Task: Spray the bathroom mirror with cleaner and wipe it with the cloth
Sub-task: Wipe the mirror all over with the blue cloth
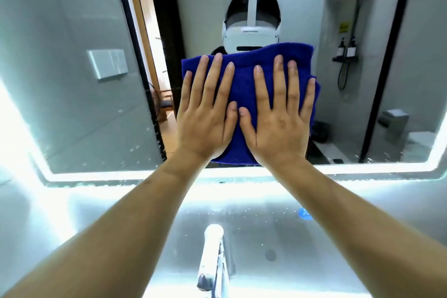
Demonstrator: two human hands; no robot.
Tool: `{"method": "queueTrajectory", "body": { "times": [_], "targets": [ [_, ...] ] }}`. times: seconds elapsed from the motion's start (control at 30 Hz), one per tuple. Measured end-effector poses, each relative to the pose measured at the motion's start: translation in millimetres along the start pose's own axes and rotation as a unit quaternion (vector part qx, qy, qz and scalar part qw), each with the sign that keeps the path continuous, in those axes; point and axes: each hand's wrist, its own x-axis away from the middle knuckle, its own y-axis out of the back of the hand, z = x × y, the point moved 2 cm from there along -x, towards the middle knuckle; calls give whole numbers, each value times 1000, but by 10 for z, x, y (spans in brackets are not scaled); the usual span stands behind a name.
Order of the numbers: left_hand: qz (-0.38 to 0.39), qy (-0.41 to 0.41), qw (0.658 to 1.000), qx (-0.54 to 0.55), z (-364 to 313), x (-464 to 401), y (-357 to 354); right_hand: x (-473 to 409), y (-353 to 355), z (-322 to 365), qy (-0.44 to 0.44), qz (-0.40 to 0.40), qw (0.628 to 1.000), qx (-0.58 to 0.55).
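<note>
From the head view I see both hands flat on the cloth, left hand and right hand side by side, fingers straight and spread, pressing it to the mirror rather than clasping it; I judge that spreads pressure for wiping. The cloth sits low at centre, just above the lit lower edge; open glass lies left, right and above, droplets still low on the left. The tap stands below.

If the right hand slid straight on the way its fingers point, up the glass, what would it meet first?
Probably nothing solid soon: the right hand lies flat on the blue cloth, and above that only bare mirror shows up to the frame edge.
</note>
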Motion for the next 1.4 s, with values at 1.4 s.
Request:
{"method": "queueTrajectory", "body": {
  "times": [1.4],
  "targets": [
    [-7,26,1000,-4,2982,1138,704,-64,-662,3187,18,-16,999,-33]
  ]
}}
